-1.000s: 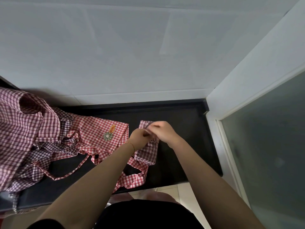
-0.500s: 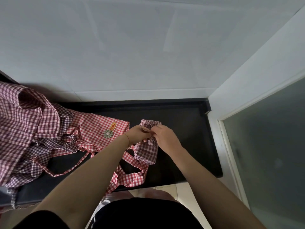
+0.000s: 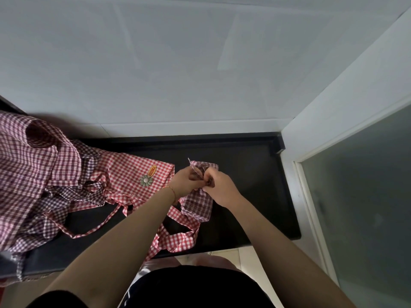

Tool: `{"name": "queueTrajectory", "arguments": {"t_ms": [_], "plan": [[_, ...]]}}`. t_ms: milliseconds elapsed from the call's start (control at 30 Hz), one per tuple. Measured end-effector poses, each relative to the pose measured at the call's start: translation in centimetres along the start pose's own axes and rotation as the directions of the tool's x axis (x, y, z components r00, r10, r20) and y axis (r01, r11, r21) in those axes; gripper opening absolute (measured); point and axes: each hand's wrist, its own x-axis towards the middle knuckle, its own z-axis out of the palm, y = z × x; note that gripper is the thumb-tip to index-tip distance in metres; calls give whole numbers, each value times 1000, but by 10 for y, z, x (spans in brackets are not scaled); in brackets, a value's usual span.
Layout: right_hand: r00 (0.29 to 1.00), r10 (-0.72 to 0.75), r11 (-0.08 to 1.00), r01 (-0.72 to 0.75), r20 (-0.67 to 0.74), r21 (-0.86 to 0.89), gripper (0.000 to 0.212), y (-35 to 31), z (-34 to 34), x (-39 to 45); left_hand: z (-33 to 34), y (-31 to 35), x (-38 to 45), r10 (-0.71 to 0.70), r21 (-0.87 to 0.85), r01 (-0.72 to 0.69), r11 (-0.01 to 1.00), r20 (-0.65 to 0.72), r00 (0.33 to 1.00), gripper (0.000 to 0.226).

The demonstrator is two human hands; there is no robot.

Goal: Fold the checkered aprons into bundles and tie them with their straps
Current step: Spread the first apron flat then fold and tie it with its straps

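Checkered bundle [image 3: 196, 204] now lies flatter on the surface [image 3: 249, 174]; our left hand [image 3: 185, 181] and right hand [image 3: 219, 185] have closed in, fingers pinching its strap [image 3: 195, 168] — knot nearly tied.

Red-white checkered aprons [image 3: 133, 176] on a black counter [image 3: 244, 174].

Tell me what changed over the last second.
Little: the right hand slid from over the folded bundle toward its near side, and both hands keep pinching the strap at its top. The left hand, the loose aprons and the black counter stayed put.
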Motion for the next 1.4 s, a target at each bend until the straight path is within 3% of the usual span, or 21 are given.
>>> {"name": "queueTrajectory", "arguments": {"t_ms": [133,267,367,533,833,933,1000,1067,1133,1233,1400], "plan": [[996,10,998,-16,-92,-65,19,1,3,1,2,-1,1,12,47,-8,999,-89,996,20],[988,30,999,-37,-153,-38,10,-1,8,-3,6,6,3,-106,122,138,983,-240,965,29],[986,34,995,-49,-165,-88,8,-4,13,-5,4,14,5,-136,203,176,963,-196,971,25],[985,38,984,-67,-169,-168,14,-6,16,-5,4,21,1,-84,397,96,913,-49,995,14],[998,-49,899,31,-30,-437,26,-16,14,-4,18,13,-7,93,555,1,832,-141,986,25],[979,162,956,-123,127,-267,16,-19,0,6,20,6,-14,163,579,-42,814,-157,974,18],[904,335,936,-351,265,17,13,-16,-11,15,24,-3,-17,233,562,-100,821,-170,957,16],[812,424,763,-559,401,324,10,-15,-18,16,26,-11,-20,297,528,-144,837,-216,930,8],[758,445,591,-648,476,480,7,-14,-21,16,24,-16,-22,340,489,-179,854,-263,903,15],[724,459,450,-689,515,569,11,-11,-20,18,19,-16,-25,334,442,-189,877,-276,901,20],[719,456,396,-692,524,604,9,-10,-19,19,16,-14,-20,332,400,-210,892,-265,905,13]]}}
